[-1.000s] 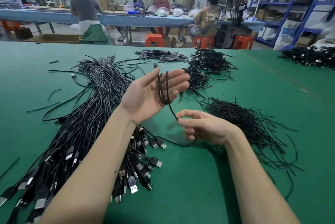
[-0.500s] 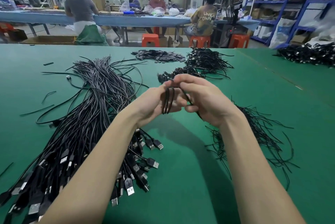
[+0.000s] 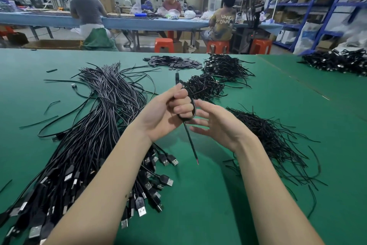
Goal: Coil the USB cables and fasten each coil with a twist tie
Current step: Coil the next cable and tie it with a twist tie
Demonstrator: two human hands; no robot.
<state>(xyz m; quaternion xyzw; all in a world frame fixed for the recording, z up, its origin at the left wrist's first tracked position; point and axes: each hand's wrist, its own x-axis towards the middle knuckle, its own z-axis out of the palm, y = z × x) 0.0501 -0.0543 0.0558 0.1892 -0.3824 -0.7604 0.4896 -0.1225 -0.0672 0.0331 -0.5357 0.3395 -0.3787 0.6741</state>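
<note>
Left hand (image 3: pixel 168 111) grips the coiled cable (image 3: pixel 193 108), partly hidden by fingers; right hand (image 3: pixel 216 125) open.

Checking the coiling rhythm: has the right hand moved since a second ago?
Yes. The right hand rose from beside the loose pile of black twist ties toward the left hand gripping the coiled black USB cable.
</note>
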